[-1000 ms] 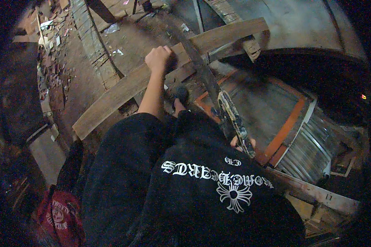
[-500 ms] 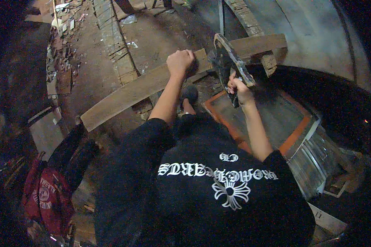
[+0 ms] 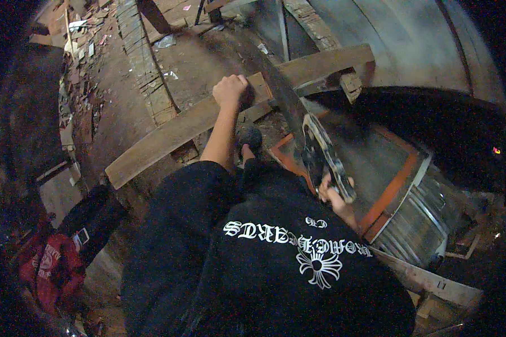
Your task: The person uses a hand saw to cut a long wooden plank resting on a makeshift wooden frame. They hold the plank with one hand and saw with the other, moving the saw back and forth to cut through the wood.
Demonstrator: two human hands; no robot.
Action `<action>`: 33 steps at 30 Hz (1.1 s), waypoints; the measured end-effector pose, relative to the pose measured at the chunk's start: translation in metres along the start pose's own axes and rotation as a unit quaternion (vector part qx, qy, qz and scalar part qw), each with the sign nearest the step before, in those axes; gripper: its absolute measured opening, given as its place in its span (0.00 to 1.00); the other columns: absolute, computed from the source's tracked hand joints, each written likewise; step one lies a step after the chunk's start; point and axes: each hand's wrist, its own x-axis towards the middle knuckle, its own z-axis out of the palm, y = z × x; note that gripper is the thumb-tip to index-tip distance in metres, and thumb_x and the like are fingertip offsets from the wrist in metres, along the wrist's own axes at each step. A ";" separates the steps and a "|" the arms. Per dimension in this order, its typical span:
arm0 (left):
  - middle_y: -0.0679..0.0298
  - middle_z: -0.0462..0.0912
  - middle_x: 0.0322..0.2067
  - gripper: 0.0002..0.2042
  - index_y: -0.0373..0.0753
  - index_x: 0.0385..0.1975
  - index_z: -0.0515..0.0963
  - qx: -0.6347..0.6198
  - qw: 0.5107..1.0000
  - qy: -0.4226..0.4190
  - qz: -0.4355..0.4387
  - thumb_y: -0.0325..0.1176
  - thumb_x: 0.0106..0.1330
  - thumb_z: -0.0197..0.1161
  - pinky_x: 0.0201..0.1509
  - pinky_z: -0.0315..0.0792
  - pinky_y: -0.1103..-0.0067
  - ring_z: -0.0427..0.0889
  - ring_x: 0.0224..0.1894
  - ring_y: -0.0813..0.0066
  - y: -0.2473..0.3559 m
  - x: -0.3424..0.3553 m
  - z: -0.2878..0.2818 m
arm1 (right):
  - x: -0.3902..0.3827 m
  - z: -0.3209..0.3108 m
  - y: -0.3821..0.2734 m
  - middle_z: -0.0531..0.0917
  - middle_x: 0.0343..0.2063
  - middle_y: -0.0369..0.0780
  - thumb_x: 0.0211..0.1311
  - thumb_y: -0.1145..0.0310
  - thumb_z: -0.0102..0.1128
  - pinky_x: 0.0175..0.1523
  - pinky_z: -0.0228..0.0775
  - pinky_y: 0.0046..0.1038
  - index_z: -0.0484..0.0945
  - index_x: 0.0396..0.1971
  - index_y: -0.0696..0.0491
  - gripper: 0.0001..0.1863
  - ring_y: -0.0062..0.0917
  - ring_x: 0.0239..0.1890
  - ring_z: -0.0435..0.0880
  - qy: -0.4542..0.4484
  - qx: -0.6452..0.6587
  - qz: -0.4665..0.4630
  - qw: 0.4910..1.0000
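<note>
A long, slightly curved wooden board [image 3: 171, 132] lies across in front of me, angled from near left to far right. My left hand [image 3: 230, 92] is closed over it near the middle, its fingers curled at the far side. My right hand [image 3: 336, 196] is wrapped round the lower end of a handsaw [image 3: 323, 149] with a big, worn, pale-edged handle. The dark saw blade [image 3: 284, 92] crosses the board just right of my left hand, next to a bright edge in the wood. How deep the blade sits is too blurred to tell.
A notched wooden beam [image 3: 146, 62] runs along the floor at far left, beside scattered wood scraps [image 3: 87, 56]. An orange-edged panel [image 3: 391, 196] lies at right near corrugated sheets [image 3: 413, 222]. A wooden block [image 3: 351, 85] sits under the board's right end. Another person in red [image 3: 50, 264] is at lower left.
My right hand has pulled the saw back toward my body, and more blade now shows over the board. My left hand stays on the board. The view has shifted slightly.
</note>
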 end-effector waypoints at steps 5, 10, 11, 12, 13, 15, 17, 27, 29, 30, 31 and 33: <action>0.53 0.78 0.20 0.19 0.37 0.17 0.78 -0.024 0.999 -0.003 0.026 0.42 0.54 0.41 0.26 0.71 0.69 0.78 0.22 0.58 0.008 -0.012 -0.007 | -0.009 -0.020 0.023 0.76 0.28 0.43 0.42 0.69 0.55 0.39 0.67 0.27 0.70 0.36 0.59 0.18 0.32 0.29 0.74 -0.100 0.511 0.112 0.846; 0.54 0.76 0.15 0.19 0.38 0.14 0.78 -0.028 0.997 0.042 0.050 0.42 0.54 0.43 0.24 0.71 0.69 0.77 0.18 0.58 -0.009 -0.007 0.001 | 0.036 -0.005 0.033 0.75 0.27 0.41 0.44 0.70 0.56 0.35 0.64 0.26 0.68 0.34 0.59 0.16 0.25 0.27 0.74 -0.051 0.095 -0.015 0.994; 0.54 0.76 0.14 0.19 0.38 0.14 0.78 -0.037 0.997 0.037 0.055 0.41 0.54 0.43 0.23 0.71 0.70 0.76 0.17 0.58 -0.009 -0.013 0.004 | 0.058 0.014 0.023 0.75 0.25 0.39 0.45 0.72 0.56 0.30 0.64 0.26 0.67 0.33 0.58 0.13 0.23 0.25 0.73 0.014 -0.203 -0.073 0.976; 0.54 0.75 0.13 0.19 0.38 0.13 0.78 -0.046 0.996 0.037 0.063 0.41 0.54 0.43 0.23 0.70 0.70 0.76 0.17 0.58 -0.006 -0.014 0.004 | 0.083 0.029 0.020 0.74 0.23 0.37 0.46 0.74 0.55 0.26 0.63 0.27 0.67 0.31 0.57 0.11 0.22 0.22 0.72 0.061 -0.292 -0.106 0.948; 0.55 0.75 0.13 0.19 0.38 0.13 0.78 -0.054 0.995 0.045 0.072 0.41 0.54 0.43 0.22 0.70 0.70 0.76 0.16 0.59 -0.002 -0.010 0.002 | 0.104 0.044 0.022 0.73 0.20 0.34 0.47 0.75 0.55 0.21 0.63 0.27 0.66 0.29 0.56 0.09 0.20 0.20 0.72 0.089 -0.281 -0.119 0.948; 0.55 0.75 0.13 0.19 0.38 0.12 0.77 -0.040 0.995 0.059 0.071 0.41 0.54 0.43 0.22 0.70 0.70 0.76 0.16 0.59 0.000 -0.011 0.002 | 0.125 0.060 0.024 0.71 0.18 0.33 0.46 0.74 0.56 0.18 0.61 0.24 0.62 0.29 0.54 0.13 0.18 0.18 0.70 0.097 -0.136 -0.139 0.976; 0.55 0.75 0.14 0.19 0.38 0.12 0.77 -0.030 0.996 0.060 0.067 0.41 0.54 0.43 0.22 0.70 0.70 0.76 0.16 0.60 -0.005 -0.011 0.002 | 0.123 0.069 0.025 0.69 0.16 0.32 0.45 0.74 0.57 0.18 0.60 0.22 0.59 0.30 0.54 0.15 0.17 0.17 0.69 0.118 -0.080 -0.188 0.972; 0.52 0.76 0.23 0.16 0.35 0.21 0.73 -0.167 0.982 0.086 0.022 0.39 0.58 0.42 0.32 0.68 0.67 0.76 0.29 0.57 0.000 -0.016 -0.010 | 0.120 0.040 -0.065 0.67 0.12 0.35 0.42 0.76 0.47 0.20 0.58 0.20 0.67 0.17 0.56 0.01 0.18 0.12 0.66 0.002 0.063 -0.063 0.996; 0.51 0.75 0.26 0.14 0.34 0.22 0.71 -0.265 0.950 0.167 0.020 0.37 0.58 0.42 0.34 0.66 0.68 0.74 0.32 0.56 -0.013 -0.009 -0.002 | 0.103 0.053 -0.093 0.67 0.11 0.36 0.43 0.75 0.47 0.19 0.58 0.20 0.67 0.17 0.57 0.02 0.18 0.12 0.66 0.024 0.019 -0.086 0.996; 0.52 0.74 0.27 0.12 0.33 0.23 0.72 -0.369 0.913 0.162 0.057 0.34 0.57 0.44 0.36 0.66 0.71 0.73 0.33 0.58 -0.029 -0.005 -0.006 | 0.099 0.050 -0.105 0.67 0.11 0.35 0.44 0.76 0.48 0.17 0.58 0.20 0.68 0.17 0.57 0.02 0.18 0.11 0.66 0.009 0.040 -0.050 0.998; 0.53 0.74 0.26 0.11 0.32 0.23 0.72 -0.371 0.909 0.187 0.042 0.33 0.56 0.44 0.36 0.66 0.72 0.73 0.32 0.59 -0.036 -0.009 -0.016 | 0.100 0.041 -0.114 0.68 0.10 0.35 0.44 0.75 0.49 0.17 0.58 0.20 0.68 0.15 0.57 0.04 0.18 0.11 0.67 -0.034 0.039 -0.089 0.995; 0.55 0.74 0.25 0.11 0.32 0.24 0.72 -0.361 0.899 0.248 0.008 0.31 0.56 0.44 0.36 0.66 0.74 0.73 0.31 0.61 -0.065 -0.022 -0.042 | 0.094 0.036 -0.141 0.69 0.11 0.36 0.46 0.72 0.50 0.18 0.60 0.20 0.69 0.18 0.58 0.05 0.18 0.12 0.68 -0.100 -0.037 -0.122 0.987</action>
